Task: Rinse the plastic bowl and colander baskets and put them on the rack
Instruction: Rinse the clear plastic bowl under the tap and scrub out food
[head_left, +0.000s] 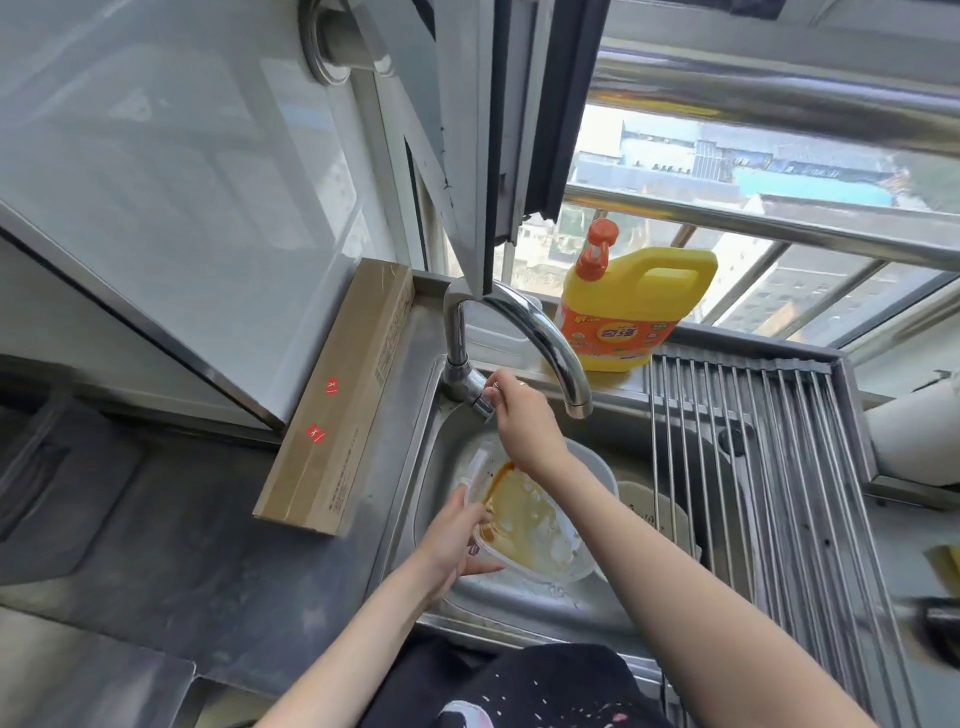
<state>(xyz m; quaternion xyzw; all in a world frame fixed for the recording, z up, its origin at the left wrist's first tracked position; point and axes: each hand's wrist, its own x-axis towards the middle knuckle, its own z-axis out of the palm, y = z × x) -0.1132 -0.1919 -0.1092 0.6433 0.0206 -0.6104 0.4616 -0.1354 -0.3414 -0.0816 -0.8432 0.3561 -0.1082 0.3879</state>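
**Two hands at the sink, water not yet running**

Two bare hands are at work over the stainless steel sink (524, 597). The left hand (457, 540) grips the near-left rim of a clear plastic bowl (540, 535) smeared with orange-brown sauce, holding it tilted inside the basin, below the curved chrome tap (540, 332). The right hand (519, 410) reaches across the bowl, its fingers curled round the tap's handle (480, 397) at the sink's back-left corner. No stream shows from the spout.

Rinsing looks to be only starting: the bowl is still dirty, and no colander baskets are visible. A steel roll-up rack (753, 467) lies across the right side of the sink with nothing on its bars. A yellow detergent jug with an orange pump (634, 312) stands on the ledge behind the sink, and a long brown cardboard box (337, 400) leans along the left edge.

Next, the handle probably needs turning, with the bowl kept under the spout so the water lands on the residue.
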